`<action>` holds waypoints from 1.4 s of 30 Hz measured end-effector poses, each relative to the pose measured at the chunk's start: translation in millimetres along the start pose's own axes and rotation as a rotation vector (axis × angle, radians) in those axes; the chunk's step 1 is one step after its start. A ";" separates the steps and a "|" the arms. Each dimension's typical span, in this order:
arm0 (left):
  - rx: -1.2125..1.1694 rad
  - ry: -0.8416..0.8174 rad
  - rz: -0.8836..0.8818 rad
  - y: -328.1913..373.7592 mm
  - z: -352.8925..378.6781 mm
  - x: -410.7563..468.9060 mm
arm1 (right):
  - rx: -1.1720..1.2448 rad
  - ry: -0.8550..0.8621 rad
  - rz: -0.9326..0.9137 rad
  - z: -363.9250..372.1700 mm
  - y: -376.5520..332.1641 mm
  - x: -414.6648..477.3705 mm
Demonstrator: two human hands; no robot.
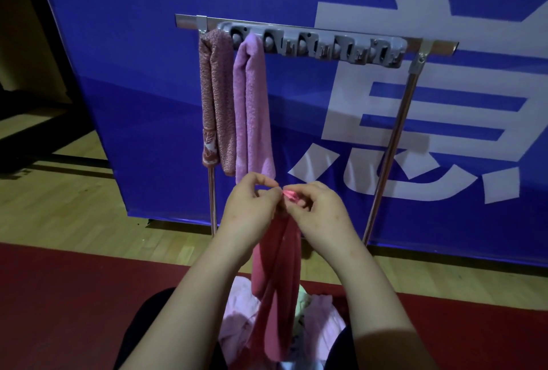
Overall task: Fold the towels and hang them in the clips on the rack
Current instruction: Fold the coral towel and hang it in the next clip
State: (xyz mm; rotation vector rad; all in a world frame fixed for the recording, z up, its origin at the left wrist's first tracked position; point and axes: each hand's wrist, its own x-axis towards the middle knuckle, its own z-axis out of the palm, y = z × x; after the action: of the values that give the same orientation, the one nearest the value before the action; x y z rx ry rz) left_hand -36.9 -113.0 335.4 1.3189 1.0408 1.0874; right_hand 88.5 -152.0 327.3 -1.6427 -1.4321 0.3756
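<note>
Pinches the top of the dark pink towel [278, 274] in curled fingers of left hand [252, 209] and right hand [320, 212], before the rack [311, 43] with two clipped towels [252, 103], over wood floor [59, 209] and red mat [74, 295], blue banner [133, 43] behind.

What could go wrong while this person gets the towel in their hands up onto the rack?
1. Both the left hand and right hand only pinch the coral towel at its top edge; the long hanging fold may slip or open.
2. The nearest free clip on the clip rail sits beside the lilac towel, which might get knocked loose.
3. The coral towel's lower end hangs against the pile on the lap and may drag a piece along.
</note>
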 end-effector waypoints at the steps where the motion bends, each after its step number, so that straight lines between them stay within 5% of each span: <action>1: -0.030 -0.022 -0.011 1.1 0.7 -1.6 | 0.008 0.024 0.012 -0.5 2.0 0.4; 4: -0.141 -0.084 -0.042 3.0 0.7 -4.9 | 0.086 0.038 0.032 -6.1 4.5 0.0; 9: 0.338 -0.200 0.185 -12.8 -9.7 4.7 | 0.122 0.044 0.022 -19.2 8.7 0.9; 13: 0.449 -0.208 0.375 -17.6 -13.7 5.3 | 0.124 -0.015 0.000 -22.2 8.9 -0.7; 25: 0.610 -0.565 0.272 -27.0 -29.8 12.8 | 0.150 0.048 0.022 -33.7 5.5 -3.5; 29: 0.989 -0.319 0.324 -31.4 -48.9 22.0 | 0.142 0.149 0.101 -48.2 12.7 -2.6; 34: 1.095 -0.181 0.371 -20.3 -61.0 25.7 | 0.114 0.186 0.125 -47.6 17.7 -2.4; 42: 0.784 -0.005 0.421 -10.6 -60.5 24.9 | 0.111 0.214 0.142 -46.6 15.3 -2.2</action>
State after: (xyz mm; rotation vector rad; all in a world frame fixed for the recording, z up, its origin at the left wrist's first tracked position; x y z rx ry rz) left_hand -91.1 -76.2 325.6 2.2431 1.2808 1.0020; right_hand 131.2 -172.5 340.5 -1.6456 -1.1214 0.3415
